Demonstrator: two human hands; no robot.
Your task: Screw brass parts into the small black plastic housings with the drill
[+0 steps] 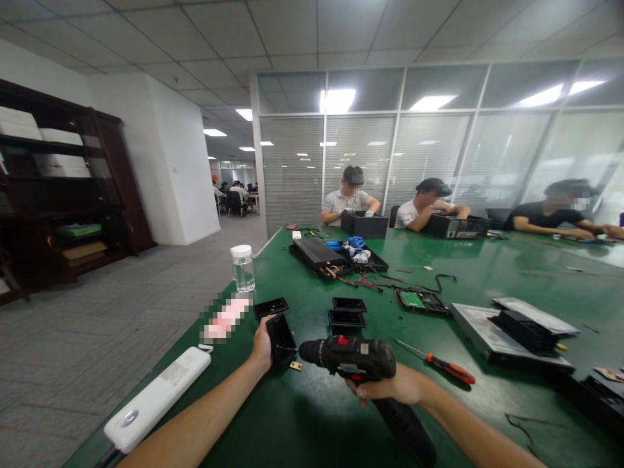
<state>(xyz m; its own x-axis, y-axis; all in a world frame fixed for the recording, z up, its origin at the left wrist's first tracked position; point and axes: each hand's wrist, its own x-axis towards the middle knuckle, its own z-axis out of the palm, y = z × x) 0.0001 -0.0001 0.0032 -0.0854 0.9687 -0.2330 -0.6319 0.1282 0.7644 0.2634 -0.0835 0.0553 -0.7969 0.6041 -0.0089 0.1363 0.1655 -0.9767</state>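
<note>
My left hand (pixel 263 346) is closed around a small black plastic box (pixel 281 335), tilted with its open face toward the drill. My right hand (pixel 390 385) grips a black cordless drill (pixel 361 356) by its handle, with the chuck pointing left. The drill's bit reaches to the box's side; whether it touches a screw I cannot tell. On the table just below the box lies a small tan piece with holes (pixel 296 366). Another black box (pixel 271 308) lies behind my left hand. Two similar black boxes (pixel 346 319) sit beyond the drill.
A screwdriver (pixel 451 369) and metal drive cases (pixel 480 331) lie to the right on the green table (pixel 302 422). At left are a white power strip (pixel 158 396) and a water jar (pixel 242 270). Opened electronics (pixel 322 253) stand farther back; several people sit across the table.
</note>
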